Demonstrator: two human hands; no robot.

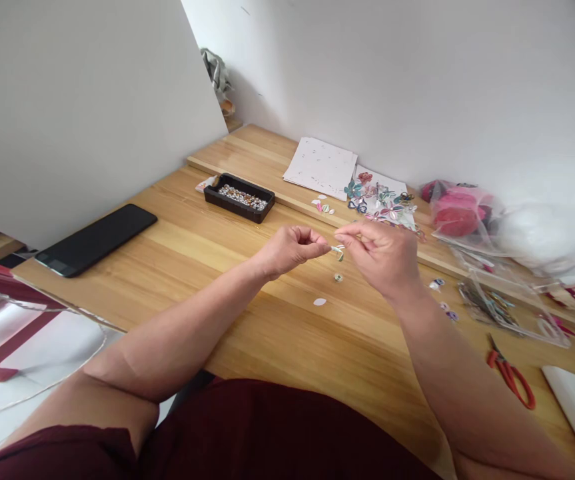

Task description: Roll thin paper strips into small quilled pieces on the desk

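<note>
I am pinching a tiny shiny green-and-silver folded strip (338, 251) between both hands, just above the pale wooden table (247, 320). My left hand (291, 251) is closing thumb and forefinger on one end, and my right hand (383, 259) is gripping the other end with its fingertips. I am judging that light, even pressure close to the fold is what is preventing a slip or crooked crease. A similar small shiny piece (338, 277) and a white oval scrap (320, 301) are lying just below.

Black tray (240, 202), red scissors (511, 375), pale wood table (207, 267), black phone (96, 239).
</note>
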